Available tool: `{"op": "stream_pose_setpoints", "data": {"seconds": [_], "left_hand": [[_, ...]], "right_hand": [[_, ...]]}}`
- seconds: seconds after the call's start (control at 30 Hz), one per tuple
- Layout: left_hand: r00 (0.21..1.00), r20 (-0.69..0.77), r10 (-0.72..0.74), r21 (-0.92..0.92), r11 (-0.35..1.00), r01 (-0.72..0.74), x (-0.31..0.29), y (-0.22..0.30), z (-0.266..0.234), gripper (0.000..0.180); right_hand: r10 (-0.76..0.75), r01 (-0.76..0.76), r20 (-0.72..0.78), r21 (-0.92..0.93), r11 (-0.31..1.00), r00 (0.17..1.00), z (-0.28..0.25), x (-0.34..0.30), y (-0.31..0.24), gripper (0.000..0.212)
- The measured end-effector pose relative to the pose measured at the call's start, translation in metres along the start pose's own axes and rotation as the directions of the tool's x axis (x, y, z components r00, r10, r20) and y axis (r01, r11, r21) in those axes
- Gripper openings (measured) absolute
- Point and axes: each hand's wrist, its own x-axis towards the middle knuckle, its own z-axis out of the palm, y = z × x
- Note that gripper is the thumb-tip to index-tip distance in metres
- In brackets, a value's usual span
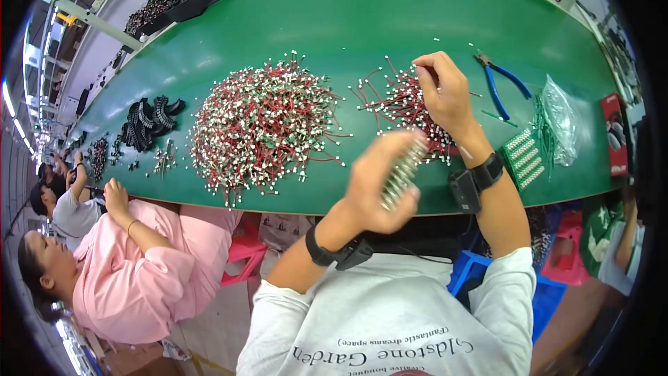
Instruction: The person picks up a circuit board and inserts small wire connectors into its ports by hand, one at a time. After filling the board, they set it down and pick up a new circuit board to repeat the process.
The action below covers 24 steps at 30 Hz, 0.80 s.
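My left hand is closed round a small panel of circuit boards, its rows of pale parts smeared by motion and held tilted near the table's front edge. Beyond it, my right hand hovers over a smaller pile of red wires with white connectors. Its fingers are curled in toward the thumb, and whatever they hold is too small to make out. A large heap of similar red wires with white ends lies left of both hands. To the right rests a green panel with rows of pale parts.
Blue-handled cutters lie at the right, near a clear plastic bag, green strips and a red box. Black curved parts sit at the left, where a co-worker in pink sits. A black tray stands at the back.
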Motion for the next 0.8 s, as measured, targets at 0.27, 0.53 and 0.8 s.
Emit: {"op": "stream_pose_setpoints", "data": {"seconds": [0.27, 0.53, 0.8], "left_hand": [[0.742, -0.361, -0.565, -0.565, 0.766, 0.308, -0.021, -0.022, -0.015, 0.069], [0.81, -0.438, -0.391, -0.164, 0.92, 0.356, -0.028, -0.022, -0.004, 0.066], [0.864, -0.453, -0.219, 0.037, 0.964, 0.264, -0.032, -0.021, 0.001, 0.068]], "right_hand": [[-0.026, 0.005, 0.085, 0.241, 0.97, 0.996, 0.0, -0.011, -0.04, 0.01], [-0.228, 0.122, 0.228, 0.401, 0.908, 0.947, 0.008, -0.025, -0.063, 0.01], [-0.185, 0.077, 0.275, 0.361, 0.929, 0.944, 0.013, -0.03, -0.062, 0.008]]}}
